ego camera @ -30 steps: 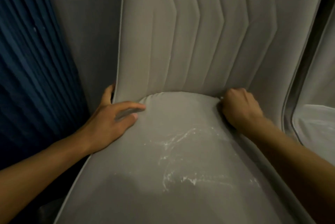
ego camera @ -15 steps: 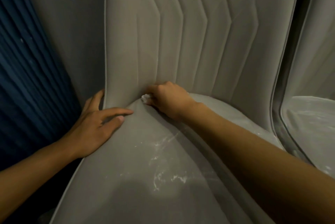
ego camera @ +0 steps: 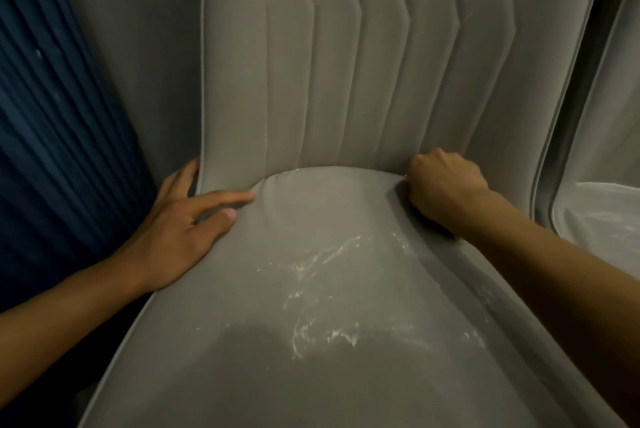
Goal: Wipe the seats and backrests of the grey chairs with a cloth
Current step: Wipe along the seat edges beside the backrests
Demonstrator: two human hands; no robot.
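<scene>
Blue curtain on the left; left hand has fingers spread on the dusty seat, right hand fisted round cloth at the backrest.

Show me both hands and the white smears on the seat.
left hand (ego camera: 177, 233), head view, back of the hand.
right hand (ego camera: 446, 185), head view, back of the fist.
white smears (ego camera: 311, 263), head view, brightest upper streak.

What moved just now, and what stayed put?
The right hand, fisted, slid along the crease between seat and backrest, from its left end back to the right; its cloth no longer peeks out. The left hand stayed flat on the seat's left edge; the white streaks remain.
</scene>
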